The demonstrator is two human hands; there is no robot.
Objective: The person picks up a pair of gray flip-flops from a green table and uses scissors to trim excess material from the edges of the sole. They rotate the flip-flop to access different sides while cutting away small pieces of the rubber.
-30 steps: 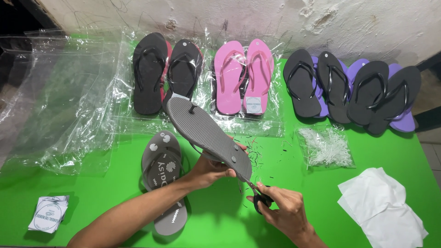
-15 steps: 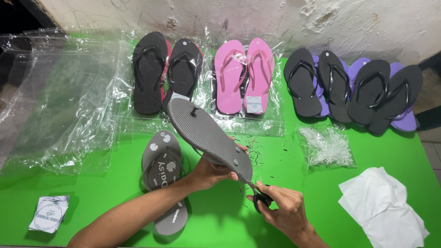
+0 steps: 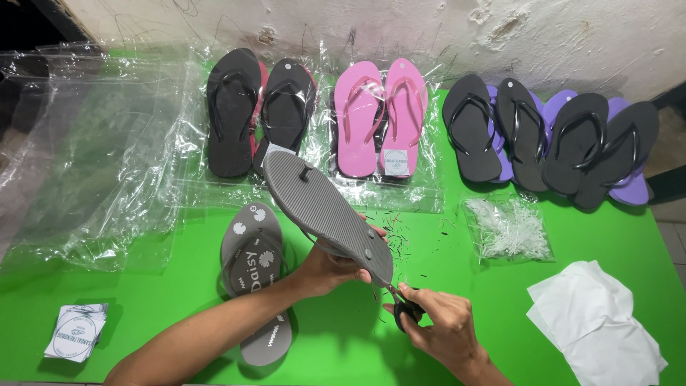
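My left hand (image 3: 330, 268) holds a grey flip-flop (image 3: 321, 207) sole-up above the green table (image 3: 143, 322), gripping it near the heel. Small black-handled scissors (image 3: 401, 307) sit in my right hand (image 3: 439, 329), their tip at the sandal's heel edge. The matching grey flip-flop (image 3: 251, 275) with a white pattern lies flat on the table under my left forearm.
Along the far edge lie bagged black flip-flops (image 3: 257, 107), a bagged pink pair (image 3: 382, 118) and black-on-purple pairs (image 3: 550, 139). Empty clear bags (image 3: 93, 164) pile at left. A bag of white fasteners (image 3: 507, 229), white paper (image 3: 600, 329) and a stack of labels (image 3: 75, 332) also lie here.
The grey flip-flop in my left hand has tilted slightly; the scissors stay at its heel. Nothing else has moved.
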